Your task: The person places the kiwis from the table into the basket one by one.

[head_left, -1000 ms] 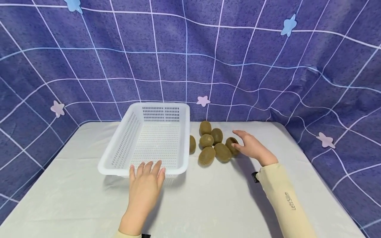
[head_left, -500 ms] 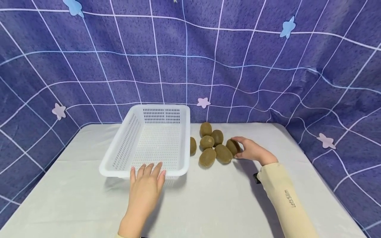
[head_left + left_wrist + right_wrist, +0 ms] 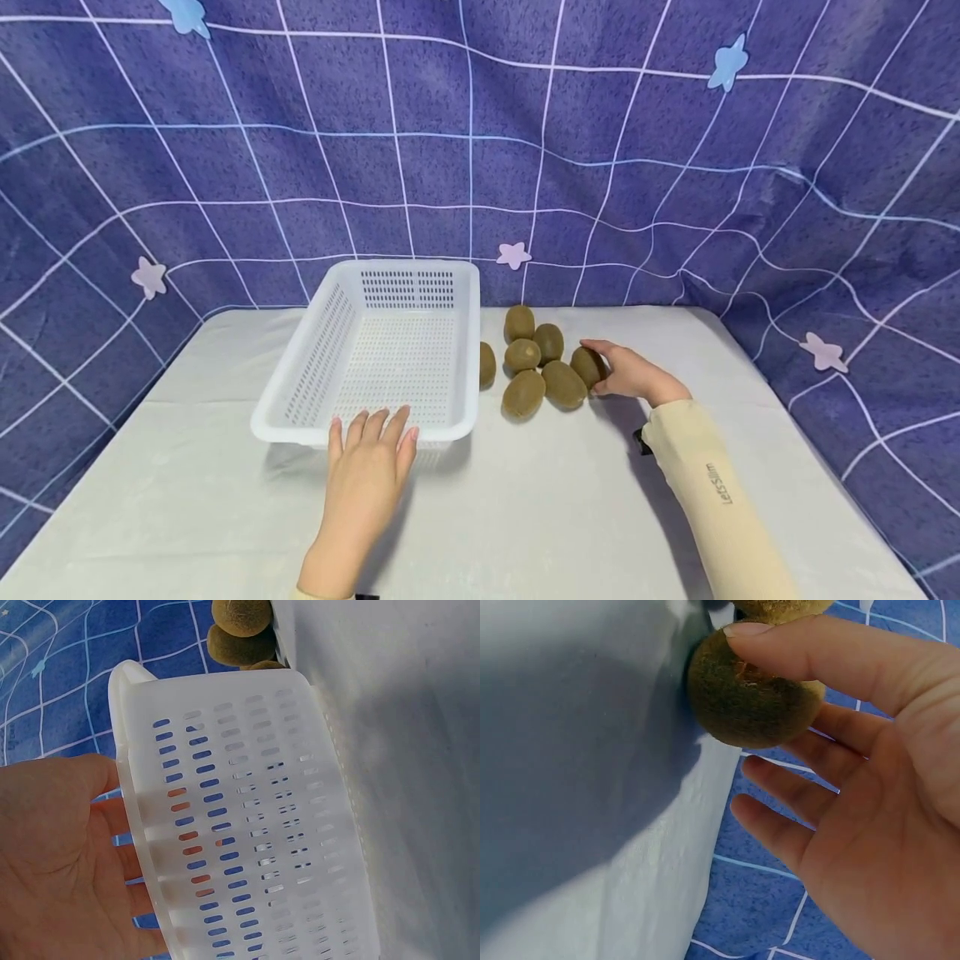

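Observation:
On the right, a kiwi (image 3: 587,367) lies at the end of a cluster, and my right hand (image 3: 628,372) pinches it. The right wrist view shows the thumb (image 3: 780,651) across the near side of that kiwi (image 3: 746,701), with fingers behind it and the two lowest fingers apart from it. My left hand (image 3: 366,475) rests on the front rim of a white slotted plastic basket (image 3: 467,358). Its fingers reach over the rim, partly visible through the slots in the left wrist view. No fruit shows in the basket.
Several other kiwis lie close together right of the basket, among them a front one (image 3: 523,395) and a back one (image 3: 519,323). Another kiwi (image 3: 487,365) is partly hidden by the basket's right side. A purple grid curtain (image 3: 600,150) stands behind the white-covered table (image 3: 540,517).
My right hand has come down from just above the rightmost kiwi and taken hold of it between thumb and fingers. The left hand stays on the basket's rim.

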Available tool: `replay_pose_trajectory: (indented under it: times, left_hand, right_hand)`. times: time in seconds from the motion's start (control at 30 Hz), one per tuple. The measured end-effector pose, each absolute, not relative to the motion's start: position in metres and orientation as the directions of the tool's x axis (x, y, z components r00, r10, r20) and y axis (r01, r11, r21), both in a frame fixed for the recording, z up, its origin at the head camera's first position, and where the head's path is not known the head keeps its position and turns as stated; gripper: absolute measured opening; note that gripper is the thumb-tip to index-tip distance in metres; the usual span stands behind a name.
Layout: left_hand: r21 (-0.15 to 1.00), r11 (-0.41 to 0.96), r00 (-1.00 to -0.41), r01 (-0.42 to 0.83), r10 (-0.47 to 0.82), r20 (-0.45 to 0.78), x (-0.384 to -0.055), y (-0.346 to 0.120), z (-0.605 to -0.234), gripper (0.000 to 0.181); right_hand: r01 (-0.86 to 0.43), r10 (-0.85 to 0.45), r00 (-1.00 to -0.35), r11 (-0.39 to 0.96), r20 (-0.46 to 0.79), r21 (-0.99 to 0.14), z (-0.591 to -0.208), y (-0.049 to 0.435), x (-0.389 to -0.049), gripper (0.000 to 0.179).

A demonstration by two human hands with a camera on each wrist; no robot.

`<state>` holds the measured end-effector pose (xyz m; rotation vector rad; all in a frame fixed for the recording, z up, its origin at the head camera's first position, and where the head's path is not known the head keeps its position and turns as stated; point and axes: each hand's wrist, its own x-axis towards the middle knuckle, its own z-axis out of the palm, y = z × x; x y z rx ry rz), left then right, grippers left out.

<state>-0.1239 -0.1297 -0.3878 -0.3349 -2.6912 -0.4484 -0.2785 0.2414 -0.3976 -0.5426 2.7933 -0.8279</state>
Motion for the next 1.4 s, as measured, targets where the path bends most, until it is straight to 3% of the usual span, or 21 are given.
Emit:
replay_pose_trajectory:
  times: [0.47, 0.87, 1.4]
  left_hand:
    - [0.269, 0.916, -0.895, 0.299, 0.171, 0.413, -0.125, -0.13, -0.386, 0.041]
    - [0.281, 0.917, -0.91, 0.283, 0.163, 0.382, -0.125, -0.13, -0.387, 0.041]
    - [0.291, 0.912, -0.909, 0.29, 0.168, 0.381, -0.124, -0.131, -0.387, 0.041]
  right_hand:
    - [-0.317, -0.371, -0.928, 0.814, -0.016, -0.486, -0.396, 0.253, -0.278, 0.084]
    - [-0.392, -0.411, -0.909, 0.778, 0.074, -0.491, -0.398, 0.257, -0.278, 0.077]
    - [-0.378, -0.375, -0.921, 0.786, 0.11, -0.489, -0.381, 0.26, -0.276, 0.08]
